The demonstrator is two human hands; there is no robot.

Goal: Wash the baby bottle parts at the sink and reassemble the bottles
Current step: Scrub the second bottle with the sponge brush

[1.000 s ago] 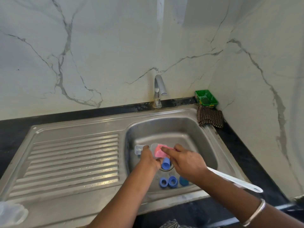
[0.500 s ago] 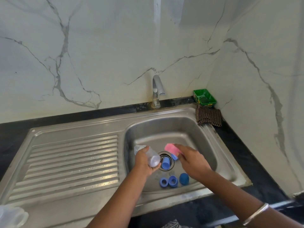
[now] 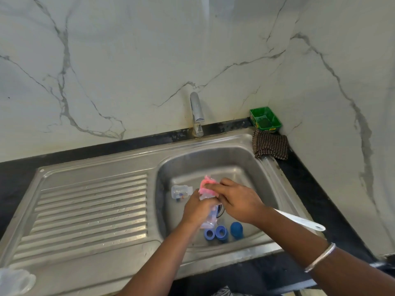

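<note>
Over the steel sink basin [image 3: 256,167], my left hand [image 3: 197,208] grips a clear baby bottle [image 3: 210,217], its base pointing toward me. My right hand [image 3: 239,200] pinches a pink sponge [image 3: 206,185] against the bottle's far end. A second clear bottle [image 3: 181,191] lies on its side on the basin floor, left of my hands. Two blue screw rings [image 3: 215,232] and a blue cap [image 3: 236,228] sit at the basin's near edge. Part of the held bottle is hidden by my fingers.
A white brush handle [image 3: 303,221] lies across the sink's right rim under my right forearm. The tap [image 3: 197,113] stands behind the basin. A green tray [image 3: 265,119] and checked cloth [image 3: 270,146] sit in the back right corner. The ridged drainboard [image 3: 89,208] spreads left; a clear object [image 3: 15,282] shows bottom left.
My left hand turned the bottle so its base points toward me. My right hand brought the pink sponge back onto the bottle's far end after holding it apart.
</note>
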